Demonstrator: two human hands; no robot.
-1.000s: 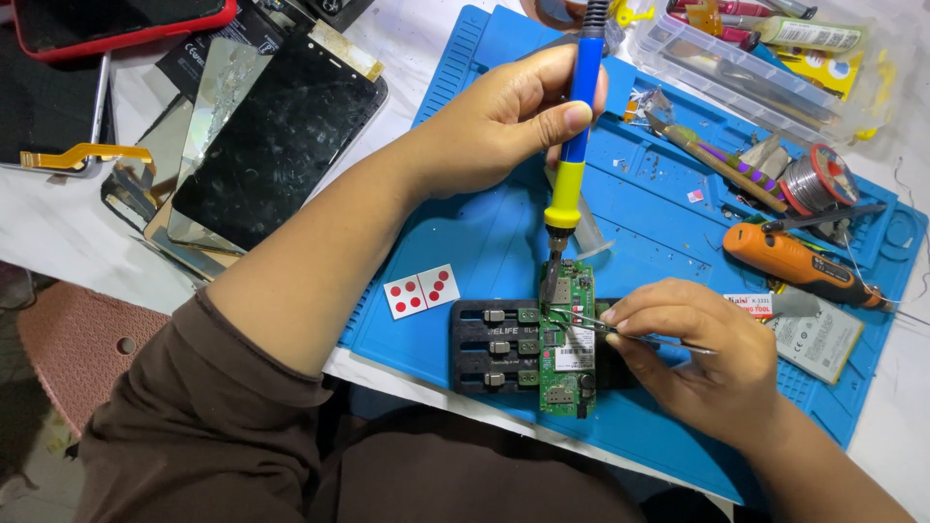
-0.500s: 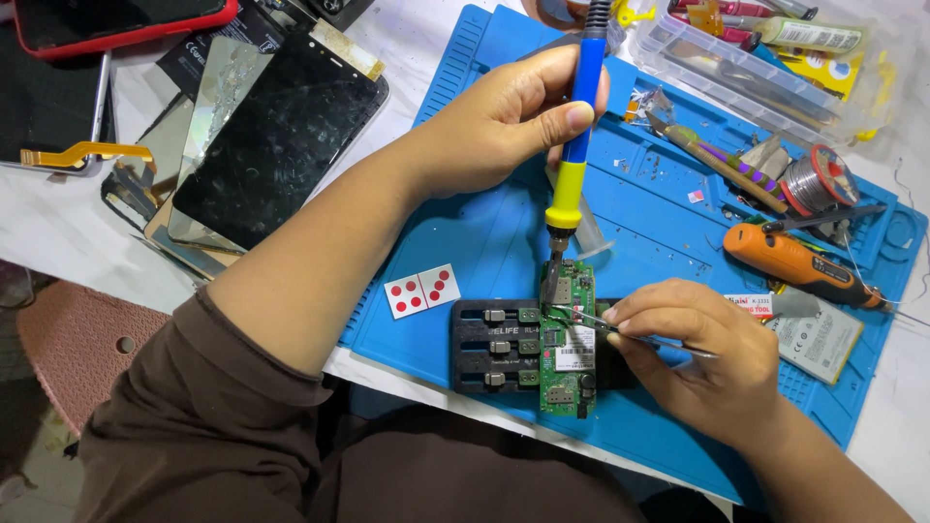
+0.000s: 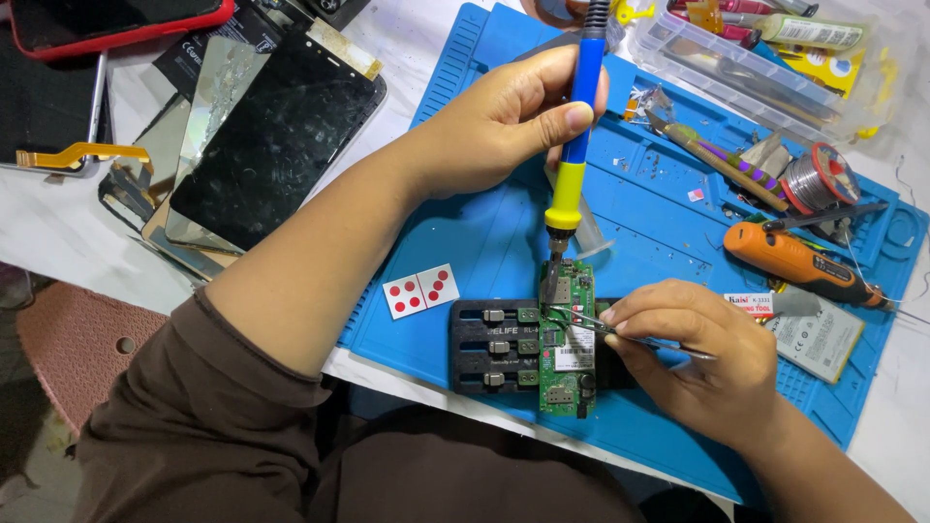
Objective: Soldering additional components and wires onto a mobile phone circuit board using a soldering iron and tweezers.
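Note:
A green circuit board is clamped in a black board holder on a blue work mat. My left hand grips a blue and yellow soldering iron held upright, its tip touching the board's upper end. My right hand pinches thin metal tweezers whose points rest on the board just below the iron's tip.
A white domino with red dots lies left of the holder. Cracked phone screens are stacked at the upper left. An orange powered tool, a solder spool, a flat battery and a clear parts tray crowd the right.
The iron's tip and the tweezers shifted only slightly on the board; both hands stay in nearly the same place.

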